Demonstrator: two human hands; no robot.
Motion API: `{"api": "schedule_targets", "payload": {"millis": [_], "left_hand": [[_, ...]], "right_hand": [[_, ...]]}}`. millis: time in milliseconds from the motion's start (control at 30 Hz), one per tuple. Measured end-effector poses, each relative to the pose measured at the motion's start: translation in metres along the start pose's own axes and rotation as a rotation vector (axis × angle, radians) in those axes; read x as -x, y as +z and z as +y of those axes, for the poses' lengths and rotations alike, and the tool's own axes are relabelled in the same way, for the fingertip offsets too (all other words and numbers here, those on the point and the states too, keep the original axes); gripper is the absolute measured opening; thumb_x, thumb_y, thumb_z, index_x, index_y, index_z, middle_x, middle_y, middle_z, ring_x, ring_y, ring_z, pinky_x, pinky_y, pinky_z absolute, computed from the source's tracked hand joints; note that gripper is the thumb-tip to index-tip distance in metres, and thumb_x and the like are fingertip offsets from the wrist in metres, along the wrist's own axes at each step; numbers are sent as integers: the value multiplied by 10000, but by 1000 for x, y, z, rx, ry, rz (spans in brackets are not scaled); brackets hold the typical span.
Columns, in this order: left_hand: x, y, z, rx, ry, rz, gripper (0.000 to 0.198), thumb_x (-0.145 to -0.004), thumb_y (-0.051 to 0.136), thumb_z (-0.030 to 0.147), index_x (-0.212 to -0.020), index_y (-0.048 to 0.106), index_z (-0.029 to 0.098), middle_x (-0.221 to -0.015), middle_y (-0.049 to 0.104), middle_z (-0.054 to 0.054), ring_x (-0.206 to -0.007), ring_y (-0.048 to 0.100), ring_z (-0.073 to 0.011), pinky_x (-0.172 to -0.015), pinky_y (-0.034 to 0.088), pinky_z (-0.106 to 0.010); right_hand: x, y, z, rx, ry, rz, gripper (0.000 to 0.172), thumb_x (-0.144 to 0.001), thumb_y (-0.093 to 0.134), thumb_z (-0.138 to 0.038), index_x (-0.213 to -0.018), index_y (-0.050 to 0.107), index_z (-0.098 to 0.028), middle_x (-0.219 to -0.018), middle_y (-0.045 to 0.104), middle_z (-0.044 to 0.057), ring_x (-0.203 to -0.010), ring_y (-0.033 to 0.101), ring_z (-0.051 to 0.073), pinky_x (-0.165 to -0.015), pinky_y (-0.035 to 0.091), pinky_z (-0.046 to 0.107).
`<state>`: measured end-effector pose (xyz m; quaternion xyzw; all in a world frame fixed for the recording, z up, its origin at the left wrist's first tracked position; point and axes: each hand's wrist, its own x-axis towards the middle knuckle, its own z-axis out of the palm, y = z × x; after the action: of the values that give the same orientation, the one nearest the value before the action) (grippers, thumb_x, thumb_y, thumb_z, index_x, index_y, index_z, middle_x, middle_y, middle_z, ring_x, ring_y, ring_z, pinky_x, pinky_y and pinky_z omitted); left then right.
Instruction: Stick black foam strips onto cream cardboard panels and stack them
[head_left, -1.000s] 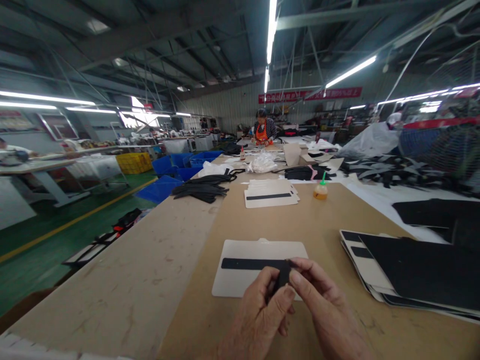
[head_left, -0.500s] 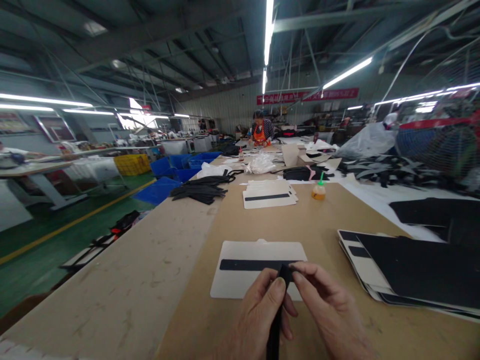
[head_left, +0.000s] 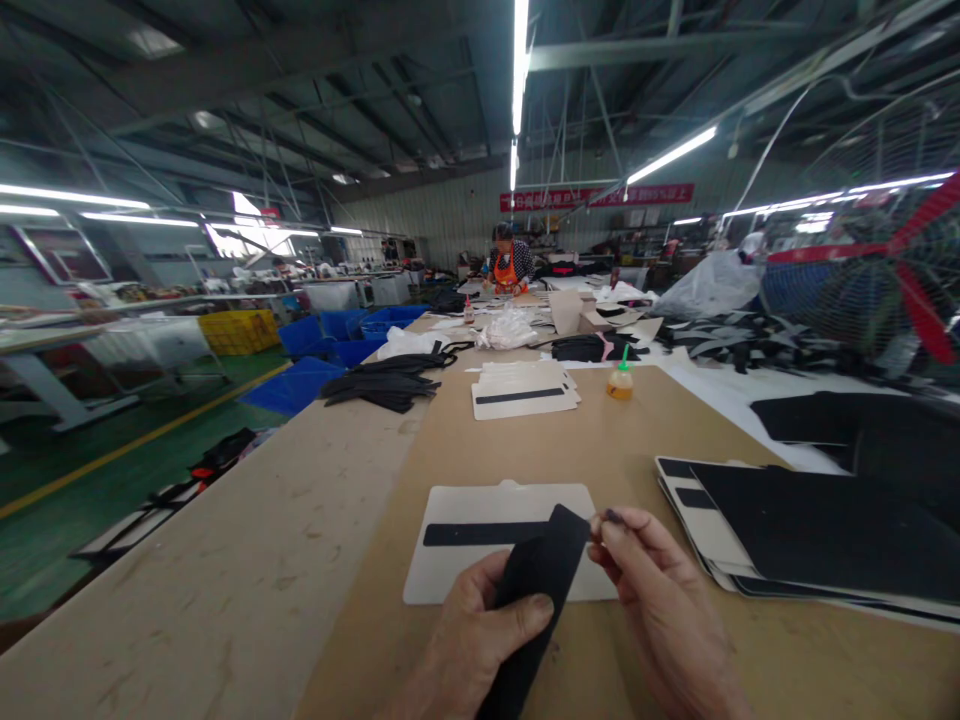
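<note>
My left hand (head_left: 487, 625) grips a black strip of material (head_left: 544, 575), thumb on top, its far end tilted up over the board. Just right of the strip's upper corner, my right hand (head_left: 652, 570) is closed in a pinch. A small dark bit shows at its fingertips, too small to name. Beneath both hands lies a white board (head_left: 457, 505) with a black band (head_left: 480, 533) across it. The strip and my hands hide part of the board's right side and lower edge.
On the right lies a stack of boards and black sheets (head_left: 832, 530). Farther along the table are white banded boards (head_left: 517, 400), a bottle with a green nozzle (head_left: 620, 382) and black strips (head_left: 382, 385). A person in an orange apron (head_left: 508, 262) stands at the far end.
The black strip, earlier narrow and edge-on between both hands, now shows its broad face in my left hand. My right fingers have moved slightly apart from my left. The view has shifted slightly.
</note>
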<state>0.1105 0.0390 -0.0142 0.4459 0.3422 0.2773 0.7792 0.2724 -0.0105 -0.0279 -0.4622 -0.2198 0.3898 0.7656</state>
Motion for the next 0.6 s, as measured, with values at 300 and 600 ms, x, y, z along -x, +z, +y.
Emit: {"api": "schedule_targets", "payload": {"millis": [300,600], "left_hand": [[-1,-4,4,-139,72,37,483,-651,833,441,-1035,699,181,-842,701,-33,-730,623,-180,-650,449,-262],[-3,-2,1,-283,104,-29,449,-682,797,472,-989,696,160,-776,665,-25,-707,588,-158,-628,420,-244]], "right_hand": [[6,-4,5,110,86,-56,333,-758,746,-515,-913,705,-223,-892,703,15,-814,586,138,-772,466,232],[21,18,4,99,127,-231,306,-755,756,-485,-733,684,-188,-621,596,-37,-613,543,116,-596,451,206]]}}
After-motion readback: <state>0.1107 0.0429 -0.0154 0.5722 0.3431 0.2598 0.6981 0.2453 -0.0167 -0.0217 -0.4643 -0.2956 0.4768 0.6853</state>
